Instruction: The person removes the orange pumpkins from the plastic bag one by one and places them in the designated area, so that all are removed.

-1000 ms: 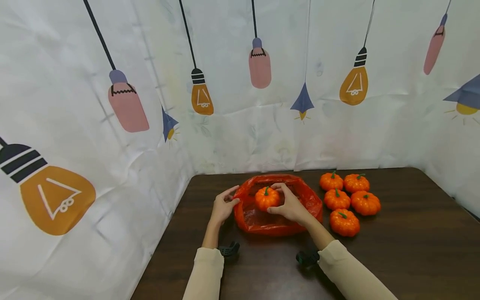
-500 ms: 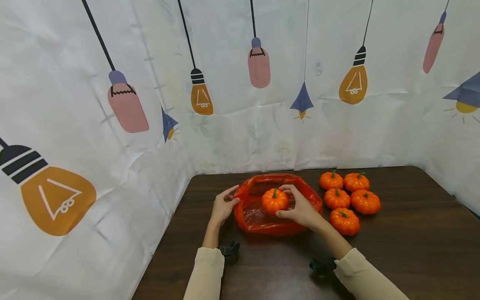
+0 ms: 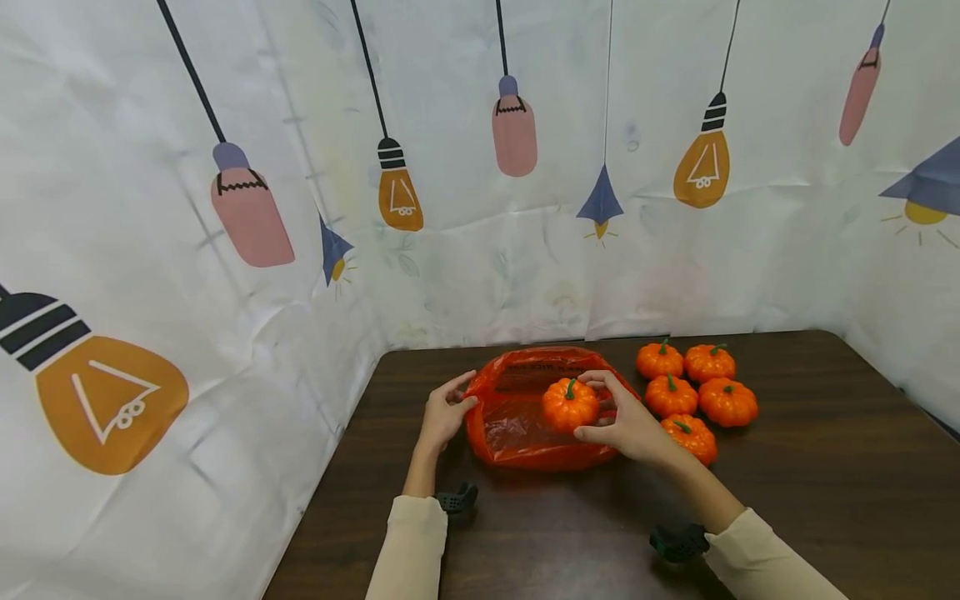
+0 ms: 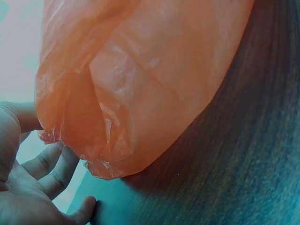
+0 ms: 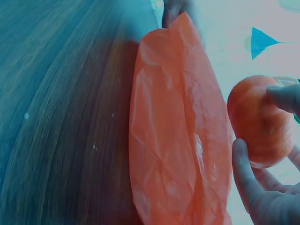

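Note:
An orange-red plastic bag (image 3: 517,457) lies on the table with its mouth spread wide. At its left rim my left hand (image 3: 444,412) pinches the film; in the left wrist view, fingers (image 4: 58,173) go partly out of sight behind the bag's edge. My right hand (image 3: 626,425) grips a small orange pumpkin (image 3: 568,406) with a green stem, held over the right half of the bag's mouth. In the right wrist view, the pumpkin (image 5: 260,122) sits between thumb and fingers, above the bag's rim.
Several more small pumpkins (image 3: 727,402) stand in a cluster on the dark wooden table (image 3: 555,533), right of the bag. The nearest one is partly covered by my right hand. A white sheet (image 3: 480,275) printed with lamps hangs behind and to the left.
My right hand has moved right and slightly toward me with the pumpkin, from over the bag's middle to its right half. The left hand stays at the left rim.

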Demonstrator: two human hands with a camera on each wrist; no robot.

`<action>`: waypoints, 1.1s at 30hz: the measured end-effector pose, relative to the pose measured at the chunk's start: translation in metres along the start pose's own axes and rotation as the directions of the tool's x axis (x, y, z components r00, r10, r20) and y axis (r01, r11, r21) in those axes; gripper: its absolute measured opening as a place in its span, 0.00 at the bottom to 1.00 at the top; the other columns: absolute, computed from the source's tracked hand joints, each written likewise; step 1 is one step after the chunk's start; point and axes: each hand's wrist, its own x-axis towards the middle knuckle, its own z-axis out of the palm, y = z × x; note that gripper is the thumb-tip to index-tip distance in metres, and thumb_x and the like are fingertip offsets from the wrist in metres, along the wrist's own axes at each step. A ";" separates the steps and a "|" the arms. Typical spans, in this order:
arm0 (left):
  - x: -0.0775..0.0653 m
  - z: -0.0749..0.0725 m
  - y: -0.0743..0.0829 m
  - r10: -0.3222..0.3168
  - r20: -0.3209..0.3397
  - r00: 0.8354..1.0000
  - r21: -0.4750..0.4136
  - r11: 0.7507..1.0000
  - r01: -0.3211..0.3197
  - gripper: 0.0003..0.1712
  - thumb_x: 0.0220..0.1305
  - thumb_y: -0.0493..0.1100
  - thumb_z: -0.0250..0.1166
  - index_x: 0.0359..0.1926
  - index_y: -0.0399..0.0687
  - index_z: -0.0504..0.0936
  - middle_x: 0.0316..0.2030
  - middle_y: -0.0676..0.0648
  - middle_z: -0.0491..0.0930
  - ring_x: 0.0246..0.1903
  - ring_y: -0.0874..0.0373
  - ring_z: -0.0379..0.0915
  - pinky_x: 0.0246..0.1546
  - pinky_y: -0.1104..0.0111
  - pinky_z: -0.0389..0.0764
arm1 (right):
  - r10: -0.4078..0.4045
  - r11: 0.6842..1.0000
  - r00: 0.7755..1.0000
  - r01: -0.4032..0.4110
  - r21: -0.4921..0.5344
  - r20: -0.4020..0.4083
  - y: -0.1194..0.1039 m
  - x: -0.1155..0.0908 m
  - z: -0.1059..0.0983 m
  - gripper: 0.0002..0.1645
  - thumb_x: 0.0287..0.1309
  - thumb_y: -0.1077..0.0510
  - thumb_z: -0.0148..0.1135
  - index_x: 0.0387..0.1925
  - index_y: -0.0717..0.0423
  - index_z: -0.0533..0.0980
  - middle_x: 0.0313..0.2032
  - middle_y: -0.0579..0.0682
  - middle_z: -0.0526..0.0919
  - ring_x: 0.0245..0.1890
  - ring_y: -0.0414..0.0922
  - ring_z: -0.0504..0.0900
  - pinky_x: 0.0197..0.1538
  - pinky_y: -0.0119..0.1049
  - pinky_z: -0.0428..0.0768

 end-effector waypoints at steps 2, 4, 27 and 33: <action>0.000 0.000 0.000 -0.004 0.001 1.000 -0.002 1.000 0.004 0.28 0.69 0.33 0.65 0.69 0.44 0.77 0.38 0.37 0.80 0.33 0.56 0.76 0.41 0.47 0.84 | -0.007 1.000 1.000 0.007 -0.013 -0.008 -0.001 -0.004 -0.003 0.44 0.54 0.50 0.79 0.68 0.40 0.64 0.70 0.59 0.65 0.57 0.57 0.75 0.55 0.44 0.81; 0.000 0.001 0.001 -0.005 0.002 1.000 -0.003 1.000 0.005 0.28 0.69 0.33 0.65 0.69 0.44 0.77 0.38 0.37 0.80 0.33 0.55 0.76 0.41 0.46 0.83 | -0.012 1.000 1.000 0.012 -0.023 -0.016 -0.001 -0.007 -0.006 0.45 0.54 0.50 0.79 0.68 0.41 0.64 0.69 0.59 0.65 0.56 0.57 0.75 0.54 0.44 0.81; 0.001 0.002 0.001 -0.017 -0.021 1.000 -0.017 1.000 0.016 0.27 0.68 0.33 0.66 0.67 0.49 0.80 0.38 0.36 0.80 0.32 0.57 0.75 0.39 0.50 0.83 | -0.010 0.995 0.998 0.005 -0.096 -0.056 0.011 -0.042 -0.048 0.44 0.59 0.49 0.75 0.70 0.44 0.61 0.69 0.61 0.65 0.61 0.62 0.75 0.53 0.46 0.82; 0.001 0.002 0.001 -0.016 -0.023 1.000 -0.010 1.000 0.015 0.27 0.68 0.33 0.66 0.67 0.49 0.79 0.39 0.34 0.80 0.32 0.57 0.75 0.37 0.53 0.83 | 0.006 0.995 0.996 -0.015 -0.101 -0.088 0.016 -0.052 -0.060 0.44 0.59 0.49 0.75 0.71 0.45 0.61 0.68 0.57 0.65 0.63 0.61 0.73 0.54 0.38 0.81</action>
